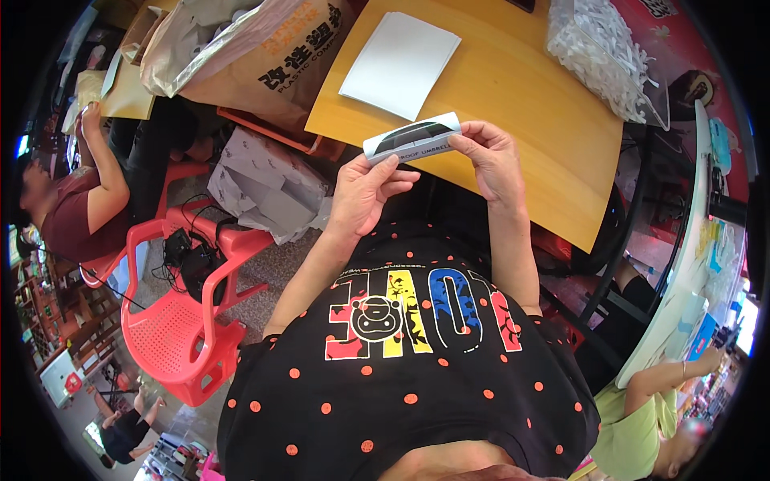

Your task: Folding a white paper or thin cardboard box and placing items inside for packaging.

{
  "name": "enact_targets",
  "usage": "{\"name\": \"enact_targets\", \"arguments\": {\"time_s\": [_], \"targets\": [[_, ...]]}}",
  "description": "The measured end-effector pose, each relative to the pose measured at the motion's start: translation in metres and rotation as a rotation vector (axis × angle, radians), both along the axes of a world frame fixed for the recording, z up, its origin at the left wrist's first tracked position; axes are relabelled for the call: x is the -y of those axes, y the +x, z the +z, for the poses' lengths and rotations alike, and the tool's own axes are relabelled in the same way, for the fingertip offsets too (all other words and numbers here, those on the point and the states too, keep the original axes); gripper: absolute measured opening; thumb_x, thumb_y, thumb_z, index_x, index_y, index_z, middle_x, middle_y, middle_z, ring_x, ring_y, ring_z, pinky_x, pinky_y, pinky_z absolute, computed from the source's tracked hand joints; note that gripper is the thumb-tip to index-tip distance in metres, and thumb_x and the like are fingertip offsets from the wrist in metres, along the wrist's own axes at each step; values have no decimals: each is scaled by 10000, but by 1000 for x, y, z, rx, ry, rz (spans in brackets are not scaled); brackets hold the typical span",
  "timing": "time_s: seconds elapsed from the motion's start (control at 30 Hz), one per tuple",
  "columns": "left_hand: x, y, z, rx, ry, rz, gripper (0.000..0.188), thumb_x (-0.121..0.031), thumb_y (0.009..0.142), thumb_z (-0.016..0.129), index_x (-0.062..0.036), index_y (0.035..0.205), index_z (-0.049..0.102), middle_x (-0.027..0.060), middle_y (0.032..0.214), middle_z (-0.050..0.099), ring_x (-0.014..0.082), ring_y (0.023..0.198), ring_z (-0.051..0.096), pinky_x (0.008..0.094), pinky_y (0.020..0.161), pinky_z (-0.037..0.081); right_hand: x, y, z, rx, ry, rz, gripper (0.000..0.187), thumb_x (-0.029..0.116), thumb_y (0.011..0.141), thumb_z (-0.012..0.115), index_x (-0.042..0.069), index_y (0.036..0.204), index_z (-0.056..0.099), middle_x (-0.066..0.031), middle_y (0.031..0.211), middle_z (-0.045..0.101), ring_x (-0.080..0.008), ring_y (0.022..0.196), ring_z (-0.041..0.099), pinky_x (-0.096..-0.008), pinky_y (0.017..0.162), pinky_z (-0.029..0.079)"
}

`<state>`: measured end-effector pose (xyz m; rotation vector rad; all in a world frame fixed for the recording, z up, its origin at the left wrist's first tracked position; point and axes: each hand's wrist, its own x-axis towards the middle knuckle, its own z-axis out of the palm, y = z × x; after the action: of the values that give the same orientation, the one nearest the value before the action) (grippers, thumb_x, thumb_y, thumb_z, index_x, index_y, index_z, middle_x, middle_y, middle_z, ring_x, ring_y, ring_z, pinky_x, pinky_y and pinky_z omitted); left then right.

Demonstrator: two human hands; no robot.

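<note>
Between my two hands, above the near edge of the yellow table (513, 120), is a narrow curled printed card (413, 140), white and grey with a black arched picture. My left hand (362, 192) pinches its left end with thumb and fingers. At its right end, my right hand (491, 160) grips it with the thumb on the near side. Just beyond, a stack of white sheets (401, 64) lies on the table, touched by neither hand.
A large printed sack (265, 56) stands at the table's left, with crumpled grey paper (269, 180) below. At back right is a clear bag of white strips (597, 56). A red plastic chair (172, 333) holds black cables. Other people sit at left and lower right.
</note>
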<state>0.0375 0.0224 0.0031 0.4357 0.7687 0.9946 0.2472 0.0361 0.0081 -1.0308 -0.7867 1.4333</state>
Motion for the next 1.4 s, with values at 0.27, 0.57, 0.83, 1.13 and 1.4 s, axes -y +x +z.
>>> {"name": "enact_targets", "arguments": {"time_s": [0.27, 0.57, 0.83, 1.13, 1.4], "targets": [[-2, 2, 2, -9, 55, 1, 244, -82, 944, 542, 77, 1123, 589, 175, 1061, 647, 241, 930, 673, 294, 776, 587, 0, 1, -4, -39, -67, -7, 138, 17, 801, 707, -18, 928, 665, -59, 862, 679, -113, 798, 621, -251, 792, 481], [-6, -1, 1, -42, 30, 25, 220, -66, 943, 538, 77, 1096, 607, 170, 1048, 653, 234, 940, 670, 288, 788, 586, -4, -3, -1, 87, -68, -9, 151, 27, 795, 721, -25, 925, 665, -69, 864, 686, -112, 797, 630, -244, 789, 483], [-5, 0, 0, -30, 13, 29, 222, -56, 941, 536, 78, 1107, 599, 171, 1050, 651, 231, 933, 673, 278, 780, 589, -4, -2, -2, 112, -78, -11, 147, 24, 799, 717, -25, 928, 667, -63, 862, 684, -107, 793, 627, -237, 784, 479], [-6, -2, -7, -57, 86, 21, 250, -98, 951, 534, 64, 1136, 581, 169, 1086, 643, 259, 959, 665, 313, 796, 585, -4, -5, -4, 110, -114, -12, 145, 29, 797, 720, -26, 922, 671, -61, 863, 682, -107, 790, 619, -239, 780, 475], [-6, -2, -10, -115, 166, 43, 260, -115, 961, 522, 89, 1111, 582, 179, 1050, 652, 260, 926, 676, 324, 786, 584, -1, -5, -7, 94, -136, -12, 158, 35, 801, 716, -33, 937, 673, -71, 868, 687, -111, 794, 626, -240, 780, 479]]}}
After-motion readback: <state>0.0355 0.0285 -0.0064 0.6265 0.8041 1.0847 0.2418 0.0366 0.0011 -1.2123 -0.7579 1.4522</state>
